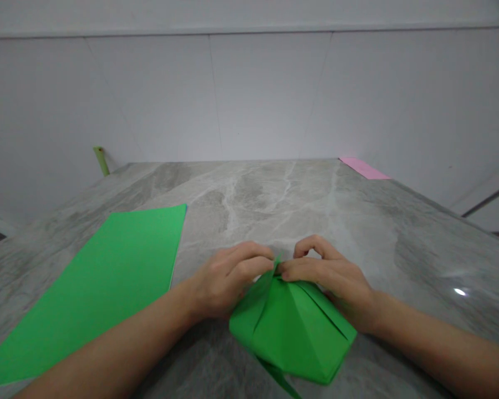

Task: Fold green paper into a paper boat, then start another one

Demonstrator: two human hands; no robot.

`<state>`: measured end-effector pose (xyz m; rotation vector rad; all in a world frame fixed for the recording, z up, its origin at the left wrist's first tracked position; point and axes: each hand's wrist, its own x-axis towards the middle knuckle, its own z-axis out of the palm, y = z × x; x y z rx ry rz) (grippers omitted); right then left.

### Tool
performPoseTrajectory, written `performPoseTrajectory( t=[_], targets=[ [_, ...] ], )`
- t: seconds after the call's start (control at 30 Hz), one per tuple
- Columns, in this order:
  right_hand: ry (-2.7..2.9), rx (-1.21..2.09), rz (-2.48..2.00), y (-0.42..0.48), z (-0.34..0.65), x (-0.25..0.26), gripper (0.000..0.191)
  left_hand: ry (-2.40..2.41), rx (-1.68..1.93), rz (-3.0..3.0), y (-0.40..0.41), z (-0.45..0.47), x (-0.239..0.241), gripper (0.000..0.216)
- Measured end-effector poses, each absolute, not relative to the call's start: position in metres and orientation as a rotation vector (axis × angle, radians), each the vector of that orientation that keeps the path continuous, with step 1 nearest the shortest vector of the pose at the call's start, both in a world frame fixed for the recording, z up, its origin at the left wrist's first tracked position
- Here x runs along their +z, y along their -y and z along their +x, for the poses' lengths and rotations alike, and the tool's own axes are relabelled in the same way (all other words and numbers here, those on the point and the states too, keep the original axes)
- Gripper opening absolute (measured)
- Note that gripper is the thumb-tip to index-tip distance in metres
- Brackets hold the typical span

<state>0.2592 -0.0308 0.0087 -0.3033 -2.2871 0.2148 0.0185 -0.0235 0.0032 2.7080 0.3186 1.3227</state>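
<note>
Between my hands is a folded green paper shape (291, 332), with creased panels that fan out from a narrow top and a thin strip trailing at its lower edge. My left hand (233, 277) pinches it near the top from the left, fingers closed on the paper. From the right, my right hand (332, 280) grips the same top area, its thumb and fingers partly behind the paper. Both sets of fingertips nearly meet at the peak. Left of my hands, a large flat green sheet (108, 277) lies on the table, partly covered by my left forearm.
The grey marbled tabletop (249, 205) reaches back to a white panelled wall (270, 94). A pink paper piece (365, 168) lies at the far right edge. Beyond the far left edge stands a light green strip-like object (102, 161).
</note>
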Motion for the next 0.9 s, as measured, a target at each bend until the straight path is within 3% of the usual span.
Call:
performPoseTrajectory(
  t=[0.17,0.47,0.9],
  targets=[
    [2.248,0.18,-0.311,0.0326,0.2595,0.0098,0.027,-0.536,1.352,2.833,0.0246,0.0178,0.0055,0.021],
    [2.275,0.125,-0.452,0.031,0.2621,0.0065,0.038,-0.481,1.32,2.863,0.0276,0.018,0.0117,0.024],
    [2.312,0.175,-0.303,0.0296,0.2617,0.0113,0.033,-0.476,1.308,2.903,0.0267,0.0162,0.0106,0.021]
  ],
)
